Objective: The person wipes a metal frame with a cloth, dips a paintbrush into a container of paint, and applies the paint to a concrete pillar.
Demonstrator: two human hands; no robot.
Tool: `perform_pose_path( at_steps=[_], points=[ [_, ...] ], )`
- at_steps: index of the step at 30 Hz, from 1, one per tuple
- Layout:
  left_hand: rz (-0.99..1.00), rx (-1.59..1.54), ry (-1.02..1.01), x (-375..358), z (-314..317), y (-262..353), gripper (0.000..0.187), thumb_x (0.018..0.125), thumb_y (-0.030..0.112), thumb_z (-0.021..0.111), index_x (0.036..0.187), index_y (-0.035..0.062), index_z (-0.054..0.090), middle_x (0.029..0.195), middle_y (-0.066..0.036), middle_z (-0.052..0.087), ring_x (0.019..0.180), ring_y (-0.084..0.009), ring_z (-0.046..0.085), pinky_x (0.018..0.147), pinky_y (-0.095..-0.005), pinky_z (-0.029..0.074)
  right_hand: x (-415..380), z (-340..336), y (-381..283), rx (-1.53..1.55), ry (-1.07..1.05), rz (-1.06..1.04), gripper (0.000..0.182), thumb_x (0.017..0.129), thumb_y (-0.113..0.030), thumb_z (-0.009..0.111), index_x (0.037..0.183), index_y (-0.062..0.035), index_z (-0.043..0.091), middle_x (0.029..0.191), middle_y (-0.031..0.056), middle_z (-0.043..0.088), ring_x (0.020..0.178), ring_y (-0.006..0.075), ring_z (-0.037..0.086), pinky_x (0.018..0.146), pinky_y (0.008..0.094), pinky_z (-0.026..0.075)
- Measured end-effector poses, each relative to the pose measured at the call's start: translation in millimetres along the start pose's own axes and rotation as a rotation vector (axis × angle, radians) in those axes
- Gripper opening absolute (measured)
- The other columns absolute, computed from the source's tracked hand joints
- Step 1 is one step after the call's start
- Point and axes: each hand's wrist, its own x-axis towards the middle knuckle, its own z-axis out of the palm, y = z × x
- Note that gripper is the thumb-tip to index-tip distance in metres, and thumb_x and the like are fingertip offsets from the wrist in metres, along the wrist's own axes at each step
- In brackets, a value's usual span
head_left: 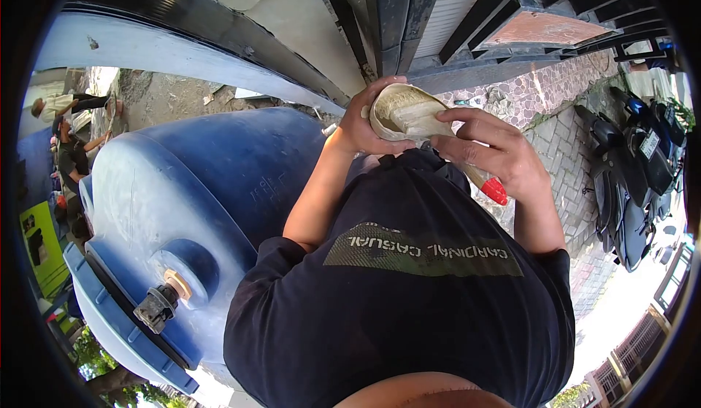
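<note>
My left hand [359, 123] is wrapped round a small paint-crusted bowl [382, 125], thumb underneath and fingers over the far rim. Whitish residue coats its inside. My right hand [496, 145] is closed on a paintbrush [476, 177], whose pale handle ends in a red tip below my palm. The brush's whitish head [420, 119] lies inside the bowl, close to my right fingertips. Both hands are held out in front of my dark T-shirt [409, 313].
A large blue tank [219, 167] with a pipe fitting [162, 302] lies at my left. Dark metal posts [398, 21] stand just ahead. Parked motorcycles [635, 167] are on the paving at right. Two people [73, 152] are at the far left.
</note>
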Motion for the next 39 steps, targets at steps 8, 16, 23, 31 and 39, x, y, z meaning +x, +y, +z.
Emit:
perform_pose_path(
  at_steps=[8, 16, 23, 31, 39],
  points=[
    [-0.101, 0.141, 0.003, 3.2, -10.7, 15.2, 0.1, 0.05, 0.019, 0.089, 0.134, 0.0019, 0.037, 0.119, -0.01, 0.054, 0.111, -0.0181, 0.052, 0.097, -0.0318, 0.039, -8.3, -0.9, 33.8, 0.232, 0.11, 0.09, 0.022, 0.072, -0.003, 0.071, 0.094, 0.0012, 0.066, 0.092, 0.0148, 0.066, 0.091, 0.0282, 0.065, 0.077, 0.0352, 0.053],
    [-0.112, 0.322, 0.072, 2.9, -16.6, 25.3, 0.107, 0.049, 0.026, 0.089, 0.136, -0.0002, 0.032, 0.123, -0.011, 0.049, 0.114, -0.0196, 0.048, 0.098, -0.0323, 0.038, -37.2, 30.8, 74.9, 0.694, 0.439, 0.302, 0.018, 0.082, -0.004, 0.066, 0.098, 0.0018, 0.06, 0.096, 0.0151, 0.063, 0.087, 0.0222, 0.063, 0.074, 0.0334, 0.053],
    [-0.058, 0.29, 0.142, -7.7, -18.8, 22.2, 0.105, 0.05, 0.026, 0.089, 0.136, 0.001, 0.033, 0.124, -0.011, 0.05, 0.114, -0.0195, 0.05, 0.099, -0.0323, 0.037, -34.6, 55.2, 76.0, 1.182, 0.603, 0.244, 0.022, 0.085, -0.01, 0.065, 0.104, -0.001, 0.056, 0.104, 0.0141, 0.057, 0.091, 0.0217, 0.06, 0.078, 0.038, 0.055],
    [-0.112, 0.281, 0.224, -15.8, -20.8, 38.3, 0.104, 0.049, 0.023, 0.089, 0.135, 0.0008, 0.034, 0.122, -0.01, 0.052, 0.112, -0.0181, 0.051, 0.097, -0.0313, 0.039, -25.5, 65.8, 64.7, 1.099, 0.576, 0.18, 0.021, 0.086, -0.01, 0.065, 0.103, -0.0004, 0.056, 0.098, 0.0124, 0.057, 0.079, 0.0164, 0.057, 0.079, 0.0334, 0.052],
    [-0.13, 0.394, 0.232, -20.8, -29.5, 45.4, 0.103, 0.049, 0.024, 0.088, 0.135, 0.0013, 0.036, 0.119, -0.01, 0.055, 0.11, -0.0181, 0.053, 0.096, -0.0316, 0.041, -24.9, 81.1, 57.5, 1.158, 0.661, 0.288, 0.022, 0.085, -0.011, 0.065, 0.101, 0.0003, 0.055, 0.1, 0.0138, 0.059, 0.083, 0.0194, 0.06, 0.076, 0.0345, 0.054]
  ],
)
